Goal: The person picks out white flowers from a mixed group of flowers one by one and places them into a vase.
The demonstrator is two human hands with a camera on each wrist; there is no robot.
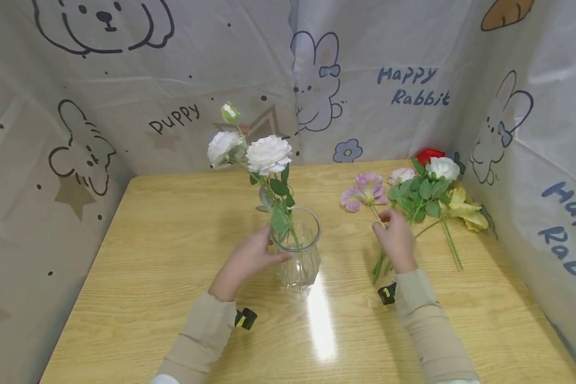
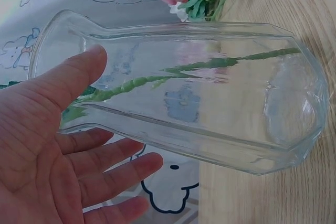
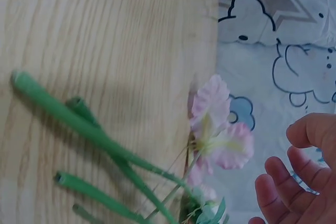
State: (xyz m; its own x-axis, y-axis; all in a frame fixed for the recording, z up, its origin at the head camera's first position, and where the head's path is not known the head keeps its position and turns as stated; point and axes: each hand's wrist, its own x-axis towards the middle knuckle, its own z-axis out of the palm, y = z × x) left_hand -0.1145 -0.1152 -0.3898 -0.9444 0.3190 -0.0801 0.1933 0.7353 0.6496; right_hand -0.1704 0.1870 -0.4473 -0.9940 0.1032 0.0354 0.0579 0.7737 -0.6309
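A clear glass vase (image 1: 298, 266) stands on the table, holding a white flower spray (image 1: 269, 154) with two blooms and a bud. Its green stem (image 2: 210, 63) shows through the glass in the left wrist view. My left hand (image 1: 249, 257) is at the vase's neck, thumb across the near side and the other fingers loosely extended on the other side. My right hand (image 1: 396, 240) hovers by the stem of a pink flower (image 1: 365, 192). In the right wrist view its fingers (image 3: 283, 182) are loosely bent, with a gap between thumb and fingers and nothing in it.
More flowers lie at the table's right: a white bloom (image 1: 443, 168), a red one (image 1: 429, 156), a yellow one (image 1: 465, 209) and a pale pink one (image 1: 401, 175). Their green stems (image 3: 79, 119) point toward the front. Printed cloth (image 1: 249, 53) walls in the wooden table (image 1: 173, 229).
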